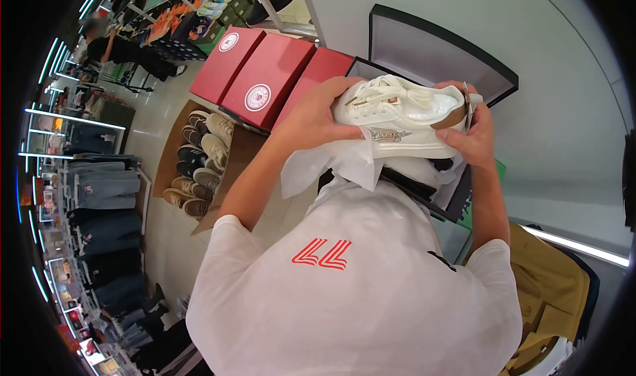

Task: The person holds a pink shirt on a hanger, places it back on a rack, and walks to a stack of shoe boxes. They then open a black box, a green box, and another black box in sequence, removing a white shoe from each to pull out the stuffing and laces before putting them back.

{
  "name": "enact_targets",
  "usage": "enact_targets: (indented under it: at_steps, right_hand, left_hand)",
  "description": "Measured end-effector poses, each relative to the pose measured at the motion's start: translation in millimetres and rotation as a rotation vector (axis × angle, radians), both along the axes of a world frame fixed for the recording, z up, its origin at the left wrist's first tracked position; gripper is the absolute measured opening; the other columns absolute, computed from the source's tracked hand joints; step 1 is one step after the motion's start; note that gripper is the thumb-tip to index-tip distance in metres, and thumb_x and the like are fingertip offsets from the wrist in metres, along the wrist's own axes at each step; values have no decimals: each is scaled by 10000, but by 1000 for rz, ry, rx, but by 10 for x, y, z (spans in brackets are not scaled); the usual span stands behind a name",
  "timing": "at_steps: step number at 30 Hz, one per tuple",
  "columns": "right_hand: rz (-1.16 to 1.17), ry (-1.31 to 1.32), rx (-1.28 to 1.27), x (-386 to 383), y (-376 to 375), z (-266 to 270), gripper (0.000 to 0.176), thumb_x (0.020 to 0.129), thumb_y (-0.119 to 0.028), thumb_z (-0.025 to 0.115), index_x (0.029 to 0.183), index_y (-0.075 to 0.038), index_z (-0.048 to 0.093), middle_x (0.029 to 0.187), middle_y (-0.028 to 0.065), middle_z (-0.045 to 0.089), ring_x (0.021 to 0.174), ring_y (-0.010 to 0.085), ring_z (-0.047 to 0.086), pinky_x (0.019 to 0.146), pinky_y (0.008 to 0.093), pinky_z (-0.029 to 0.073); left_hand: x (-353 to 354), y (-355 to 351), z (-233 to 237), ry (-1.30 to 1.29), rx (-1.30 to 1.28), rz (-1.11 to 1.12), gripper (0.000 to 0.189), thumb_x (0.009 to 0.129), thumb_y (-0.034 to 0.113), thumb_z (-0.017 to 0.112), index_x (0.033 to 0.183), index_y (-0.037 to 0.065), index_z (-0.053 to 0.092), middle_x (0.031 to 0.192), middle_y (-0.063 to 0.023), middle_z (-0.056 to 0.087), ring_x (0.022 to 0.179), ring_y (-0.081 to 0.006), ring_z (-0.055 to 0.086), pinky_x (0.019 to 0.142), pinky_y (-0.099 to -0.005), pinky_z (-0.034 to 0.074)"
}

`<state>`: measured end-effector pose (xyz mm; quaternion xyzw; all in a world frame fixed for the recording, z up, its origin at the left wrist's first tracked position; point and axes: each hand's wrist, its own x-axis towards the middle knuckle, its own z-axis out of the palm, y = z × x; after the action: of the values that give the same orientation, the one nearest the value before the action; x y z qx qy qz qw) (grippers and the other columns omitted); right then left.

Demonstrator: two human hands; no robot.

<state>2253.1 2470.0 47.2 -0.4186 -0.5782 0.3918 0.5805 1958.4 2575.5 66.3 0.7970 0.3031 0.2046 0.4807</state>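
A white lace-up sneaker (404,116) with a brown heel patch is held sideways between both hands, above an open shoebox (457,207). My left hand (324,111) grips the toe end, its fingers partly hidden behind the shoe. At the heel end, my right hand (474,134) has its thumb on the side of the sole and fingers round the back, beside a hanging tag (470,107). White tissue paper (334,161) hangs below my left hand. Under the sneaker, the box holds more tissue and something dark I cannot make out.
Red shoeboxes (268,78) stand left of the open box, whose dark-edged lid (437,51) is raised behind. A cardboard box (232,167) of several shoes is on the floor. Clothes racks (106,190) line the far left. A person (126,50) stands by a cart. Brown garments (543,276) hang lower right.
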Motion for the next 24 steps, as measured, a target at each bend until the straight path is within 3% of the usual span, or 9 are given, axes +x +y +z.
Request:
enact_targets:
  at_steps: [7,10,12,13,17,19,22,23,24]
  right_hand:
    - [14,-11,17,33,-23,3,653,643,-103,803,1258,-9,605,1194,68,651,1100,161,606,1000,312,454]
    - [-16,-9,48,16,-36,-35,641,642,-96,797,1248,-5,610,1199,73,657,1100,164,612,1008,316,454]
    - [-79,-63,25,-10,-50,-78,633,646,-89,797,1245,-2,614,1197,76,666,1089,164,620,1009,318,453]
    - [-78,-63,25,-24,-54,-98,633,646,-89,797,1245,-2,614,1197,76,666,1089,164,620,1009,318,453]
    - [-86,-87,32,-97,-73,-165,639,650,-68,799,1258,-2,613,1183,76,672,1067,155,624,990,307,462]
    - [-74,-78,33,-196,-90,-212,641,652,-61,801,1263,-5,613,1180,76,672,1062,151,623,982,304,466]
    - [-42,-120,104,-398,-67,-240,652,666,-49,807,1282,2,601,1163,78,672,1060,144,619,973,300,472]
    - [-56,-80,81,-448,-74,-227,658,674,-48,811,1293,1,591,1165,80,668,1065,145,617,975,304,473]
    - [-72,-39,59,-465,-71,-229,665,683,-47,815,1304,0,581,1166,82,665,1070,147,616,977,307,474]
  left_hand:
    - [-83,37,-2,-264,-80,-34,777,733,198,833,1409,-20,518,1366,-139,584,1269,-224,556,1115,-370,404]
    - [-86,-26,-13,-339,315,151,670,771,273,811,1315,-28,562,1306,-161,599,1216,-241,575,1049,-388,437]
    - [50,-261,125,121,670,425,561,769,319,822,1165,-15,609,1171,-160,624,1122,-255,588,963,-410,455]
    - [57,-274,125,154,706,375,382,826,251,791,1033,-16,614,1030,-129,613,990,-238,587,894,-397,457]
    - [28,-126,28,-62,334,195,201,892,124,720,990,-15,613,974,-93,604,921,-212,577,869,-340,454]
    - [153,-141,80,-421,69,171,99,922,31,663,986,-10,600,969,-84,598,881,-185,565,825,-294,449]
    - [496,-291,240,-389,150,129,93,930,30,655,995,-8,601,984,-93,607,884,-201,574,803,-288,457]
    - [563,-269,234,-243,497,124,115,916,27,664,1011,-3,606,1012,-104,602,899,-235,576,798,-305,468]
    - [614,-264,245,-247,502,124,115,916,27,664,1011,-3,606,1012,-104,602,899,-235,576,798,-305,468]
